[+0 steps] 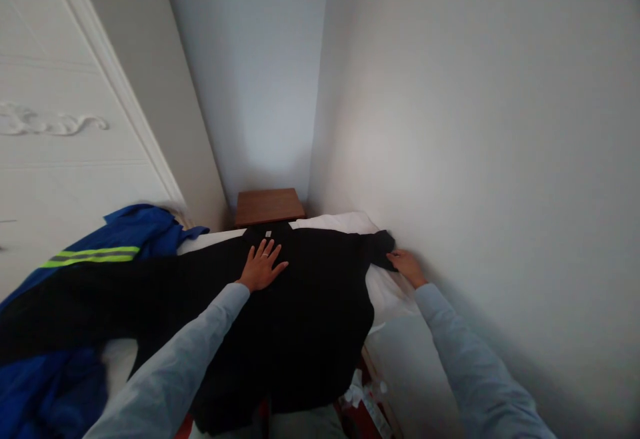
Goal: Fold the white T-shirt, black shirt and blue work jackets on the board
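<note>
A black garment [305, 319] lies spread flat over a white-sheeted bed [390, 292]. My left hand [263, 267] rests palm down on the garment near its collar, fingers apart, a ring on one finger. My right hand [407, 266] reaches to the far right by the wall and touches the end of the garment's black sleeve [380, 247]; whether its fingers grip the cloth I cannot tell. Both my arms wear light grey-blue sleeves.
A blue work jacket with yellow-green reflective stripes [95, 254] lies at the left of the bed. A brown wooden bedside table [269, 206] stands at the far end. White wardrobe doors [55, 126] stand left, a plain wall [475, 159] close on the right.
</note>
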A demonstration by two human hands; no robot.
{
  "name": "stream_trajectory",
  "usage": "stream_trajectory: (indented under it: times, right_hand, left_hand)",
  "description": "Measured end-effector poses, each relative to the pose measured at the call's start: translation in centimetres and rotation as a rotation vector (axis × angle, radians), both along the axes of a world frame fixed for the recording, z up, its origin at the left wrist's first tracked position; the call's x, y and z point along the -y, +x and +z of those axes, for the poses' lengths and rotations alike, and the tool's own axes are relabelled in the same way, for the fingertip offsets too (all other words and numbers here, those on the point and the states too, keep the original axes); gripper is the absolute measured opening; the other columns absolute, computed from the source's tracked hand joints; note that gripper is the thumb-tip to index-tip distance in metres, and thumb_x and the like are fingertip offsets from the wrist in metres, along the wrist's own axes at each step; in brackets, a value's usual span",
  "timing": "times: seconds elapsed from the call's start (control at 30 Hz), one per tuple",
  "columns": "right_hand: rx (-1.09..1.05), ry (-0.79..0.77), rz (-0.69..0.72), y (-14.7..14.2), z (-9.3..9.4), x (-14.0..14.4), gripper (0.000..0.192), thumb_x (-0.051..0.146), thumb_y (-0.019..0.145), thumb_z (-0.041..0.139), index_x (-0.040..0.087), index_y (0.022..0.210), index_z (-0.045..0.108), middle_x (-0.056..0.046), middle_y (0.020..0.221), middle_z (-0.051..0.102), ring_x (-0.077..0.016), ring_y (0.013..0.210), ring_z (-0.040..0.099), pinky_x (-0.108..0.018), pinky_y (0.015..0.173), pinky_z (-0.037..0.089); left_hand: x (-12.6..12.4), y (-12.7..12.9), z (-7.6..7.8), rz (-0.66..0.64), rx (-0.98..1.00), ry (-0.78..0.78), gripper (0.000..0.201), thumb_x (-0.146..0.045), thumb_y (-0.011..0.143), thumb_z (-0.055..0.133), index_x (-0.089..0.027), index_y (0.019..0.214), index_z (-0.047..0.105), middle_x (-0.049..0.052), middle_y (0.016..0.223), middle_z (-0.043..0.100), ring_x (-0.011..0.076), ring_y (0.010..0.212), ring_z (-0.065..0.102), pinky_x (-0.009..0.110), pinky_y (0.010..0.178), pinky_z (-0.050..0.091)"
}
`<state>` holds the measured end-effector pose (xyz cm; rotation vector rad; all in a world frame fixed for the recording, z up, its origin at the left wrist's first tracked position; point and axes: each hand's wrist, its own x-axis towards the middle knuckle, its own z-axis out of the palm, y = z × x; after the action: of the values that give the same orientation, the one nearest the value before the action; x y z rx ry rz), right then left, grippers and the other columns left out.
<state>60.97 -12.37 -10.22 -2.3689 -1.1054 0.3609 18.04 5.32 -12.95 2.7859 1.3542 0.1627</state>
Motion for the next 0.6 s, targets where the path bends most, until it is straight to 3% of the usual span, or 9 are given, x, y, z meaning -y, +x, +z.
stream_trajectory:
  times: [0.2,0.43,0.6]
  right_hand:
    - [-0.088,0.007,-0.067,0.5,0.6,-0.1,0.016,0.02,0.08,0.059,0.014,0.07,0.07,-0.002,0.05,0.063,-0.014,0.048,0.06,-0.021,0.049,0.041]
    - [-0.29,0.066,-0.155,0.0,2.0,-1.0,0.016,0.023,0.093,0.054,0.014,0.1,0.064,-0.001,0.06,0.068,-0.0089,0.038,0.056,-0.017,0.039,0.035]
    - [-0.45,0.055,-0.169,-0.1,2.5,-2.4,0.012,0.024,0.091,0.061,0.015,0.084,0.061,0.0,0.058,0.065,-0.0074,0.038,0.052,-0.017,0.038,0.031]
  left_hand:
    - [0.2,0.0,0.3,0.007,-0.027,0.011,0.072,-0.063,0.097,0.028,-0.019,0.154,0.035,0.011,0.163,0.026,0.032,0.153,0.014,0.056,0.121,0.016]
    - [0.1,0.0,0.2,0.009,-0.011,0.027,0.07,-0.061,0.098,0.032,-0.019,0.153,0.038,0.011,0.162,0.028,0.0323,0.152,0.016,0.056,0.12,0.018]
    - [0.0,0.0,0.2,-0.003,-0.042,0.009,0.069,-0.059,0.098,0.033,-0.018,0.154,0.034,0.012,0.162,0.027,0.0329,0.152,0.015,0.057,0.12,0.017]
